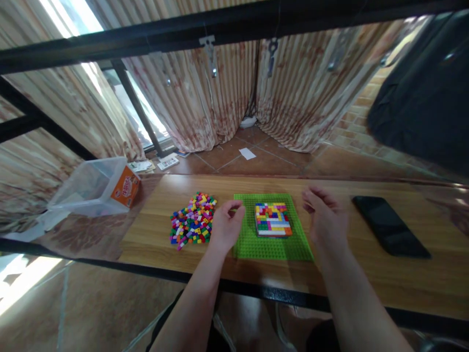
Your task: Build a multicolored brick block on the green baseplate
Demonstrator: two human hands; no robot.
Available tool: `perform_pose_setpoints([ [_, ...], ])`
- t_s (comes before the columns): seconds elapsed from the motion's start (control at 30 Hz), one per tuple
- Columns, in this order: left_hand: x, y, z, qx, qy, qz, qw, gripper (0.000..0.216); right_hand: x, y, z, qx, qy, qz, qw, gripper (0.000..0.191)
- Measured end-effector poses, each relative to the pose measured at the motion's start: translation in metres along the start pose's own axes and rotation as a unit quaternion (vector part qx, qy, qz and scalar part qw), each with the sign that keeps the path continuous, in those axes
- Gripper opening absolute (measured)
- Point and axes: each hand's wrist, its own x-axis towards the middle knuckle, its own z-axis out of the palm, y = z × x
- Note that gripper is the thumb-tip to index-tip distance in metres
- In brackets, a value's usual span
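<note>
A flat, layered block of colourful toy building bricks (273,220) sits on a green studded baseplate (271,252). My left hand (226,225) hovers at the plate's left edge, between it and a loose pile of small bricks (194,220). Its thumb and forefinger curl together in a pinch; anything between the tips is too small to make out. Beyond the plate's right edge is my right hand (327,215), raised, with bent fingers. Motion blurs those fingers, so I cannot see whether they hold a brick.
A black phone (390,226) lies on the wooden table (146,234) at the right. On the floor to the left stands a clear plastic bin (88,188) with an orange label. A dark metal bar (234,29) crosses above the table, and curtains hang behind.
</note>
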Motion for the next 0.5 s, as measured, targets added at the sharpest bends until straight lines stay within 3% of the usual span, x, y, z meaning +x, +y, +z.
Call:
perform_pose_setpoints([
  [0.13, 0.002, 0.01, -0.011, -0.045, 0.042, -0.009, 0.998, 0.016, -0.015, -0.012, 0.015, -0.03, 0.029, -0.095, 0.995, 0.021],
  [0.23, 0.004, 0.019, -0.022, -0.101, 0.109, -0.026, 0.989, 0.016, -0.036, -0.017, 0.026, -0.083, 0.002, -0.163, 0.983, 0.017],
  [0.33, 0.007, 0.023, -0.037, -0.164, 0.168, -0.044, 0.971, 0.017, -0.066, -0.016, 0.038, -0.17, -0.121, -0.204, 0.956, 0.014],
  [0.43, 0.009, 0.024, -0.052, -0.223, 0.191, -0.056, 0.954, 0.02, -0.094, -0.01, 0.048, -0.224, -0.283, -0.286, 0.888, 0.013],
  [0.5, 0.009, 0.024, -0.06, -0.258, 0.197, -0.066, 0.944, 0.021, -0.107, -0.004, 0.055, -0.253, -0.342, -0.308, 0.851, 0.015],
])
